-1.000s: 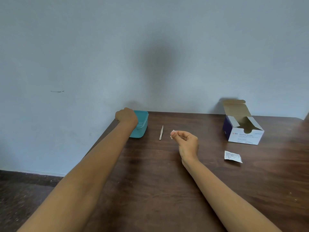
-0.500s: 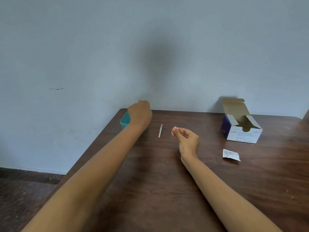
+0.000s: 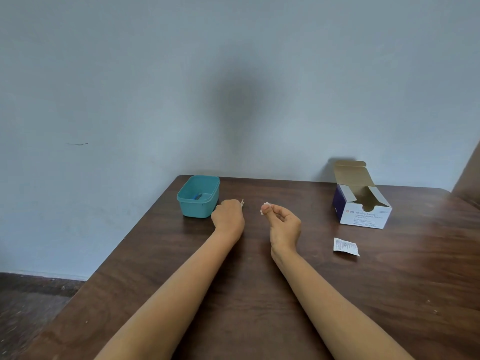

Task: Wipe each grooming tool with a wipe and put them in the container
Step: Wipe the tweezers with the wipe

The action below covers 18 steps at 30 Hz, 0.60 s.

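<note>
Hands are both busy: the left hand (image 3: 228,216) is curled over a slim tool (image 3: 242,203) on the worktop (image 3: 415,281), only the tool's far tip showing past the knuckles, so it looks gripped. The right hand (image 3: 283,224) pinches a small white wipe (image 3: 265,207) between thumb and forefinger, just right of that tool. At the far left corner, the teal container (image 3: 197,210) already holds one blue-handled tool (image 3: 196,196), so I judge that one done. The slim tool is not yet wiped or stowed, and no other tools are in view. On the far right, an open box (image 3: 363,215) reads "BD Alcohol Swabs"; its smaller print is illegible. Nearer lies an opened sachet (image 3: 346,246), its text too small to read.
</note>
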Each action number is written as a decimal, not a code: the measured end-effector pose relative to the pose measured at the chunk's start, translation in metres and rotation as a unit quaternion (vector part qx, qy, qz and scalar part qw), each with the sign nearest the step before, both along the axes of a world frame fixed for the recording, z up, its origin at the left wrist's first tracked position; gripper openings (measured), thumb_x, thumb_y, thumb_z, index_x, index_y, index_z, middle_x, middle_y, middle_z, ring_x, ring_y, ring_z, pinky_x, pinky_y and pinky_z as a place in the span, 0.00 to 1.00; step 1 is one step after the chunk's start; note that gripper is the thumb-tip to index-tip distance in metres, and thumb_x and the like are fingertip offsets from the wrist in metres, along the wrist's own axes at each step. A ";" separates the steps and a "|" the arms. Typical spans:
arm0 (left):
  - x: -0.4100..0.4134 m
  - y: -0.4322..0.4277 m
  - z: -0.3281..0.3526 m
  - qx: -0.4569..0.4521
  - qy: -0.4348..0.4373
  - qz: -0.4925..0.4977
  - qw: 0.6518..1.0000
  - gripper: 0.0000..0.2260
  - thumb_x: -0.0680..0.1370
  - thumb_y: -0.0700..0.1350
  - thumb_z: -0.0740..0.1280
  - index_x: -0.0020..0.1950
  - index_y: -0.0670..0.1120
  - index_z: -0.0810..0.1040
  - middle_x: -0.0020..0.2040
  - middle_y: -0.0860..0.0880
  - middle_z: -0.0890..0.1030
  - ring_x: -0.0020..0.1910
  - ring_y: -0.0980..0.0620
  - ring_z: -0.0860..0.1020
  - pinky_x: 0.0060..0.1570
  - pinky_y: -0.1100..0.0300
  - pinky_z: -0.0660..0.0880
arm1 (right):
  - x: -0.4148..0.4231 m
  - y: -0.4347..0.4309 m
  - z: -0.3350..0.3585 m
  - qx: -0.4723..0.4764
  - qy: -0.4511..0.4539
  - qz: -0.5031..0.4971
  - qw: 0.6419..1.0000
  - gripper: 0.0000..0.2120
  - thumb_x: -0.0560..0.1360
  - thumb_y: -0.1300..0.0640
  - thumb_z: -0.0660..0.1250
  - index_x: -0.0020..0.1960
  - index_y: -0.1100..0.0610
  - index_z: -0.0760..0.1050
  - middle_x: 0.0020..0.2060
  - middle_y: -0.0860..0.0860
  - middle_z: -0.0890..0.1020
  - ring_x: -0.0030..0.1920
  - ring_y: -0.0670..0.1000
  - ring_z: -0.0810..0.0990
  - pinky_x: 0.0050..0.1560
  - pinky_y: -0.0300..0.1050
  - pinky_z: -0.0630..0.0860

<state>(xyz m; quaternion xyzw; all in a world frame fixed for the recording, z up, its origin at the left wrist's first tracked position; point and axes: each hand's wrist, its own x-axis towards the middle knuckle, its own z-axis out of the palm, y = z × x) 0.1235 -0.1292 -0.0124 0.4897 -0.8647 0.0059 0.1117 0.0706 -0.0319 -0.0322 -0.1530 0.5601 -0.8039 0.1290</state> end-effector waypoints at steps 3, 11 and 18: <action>0.000 0.003 -0.001 0.007 -0.010 -0.008 1.000 0.12 0.80 0.38 0.61 0.62 0.40 0.76 0.58 0.43 0.79 0.57 0.45 0.78 0.48 0.56 0.75 | -0.001 -0.001 -0.001 0.000 -0.001 -0.003 1.000 0.04 0.69 0.57 0.75 0.41 0.55 0.82 0.38 0.47 0.84 0.42 0.41 0.82 0.45 0.31 0.74; 0.013 0.014 -0.004 0.070 0.067 0.023 0.995 0.12 0.81 0.41 0.59 0.62 0.38 0.74 0.57 0.41 0.79 0.56 0.46 0.79 0.50 0.56 0.76 | -0.004 0.000 -0.003 -0.008 -0.011 0.008 1.000 0.06 0.71 0.56 0.74 0.40 0.60 0.82 0.41 0.47 0.84 0.42 0.33 0.80 0.41 0.24 0.72; 0.034 0.035 -0.003 0.223 0.312 -0.058 0.921 0.11 0.83 0.45 0.57 0.59 0.40 0.72 0.53 0.44 0.79 0.46 0.52 0.78 0.44 0.60 0.73 | -0.008 0.014 0.007 -0.060 -0.107 0.073 0.990 0.03 0.71 0.58 0.73 0.43 0.57 0.82 0.41 0.51 0.85 0.36 0.40 0.74 0.41 0.32 0.69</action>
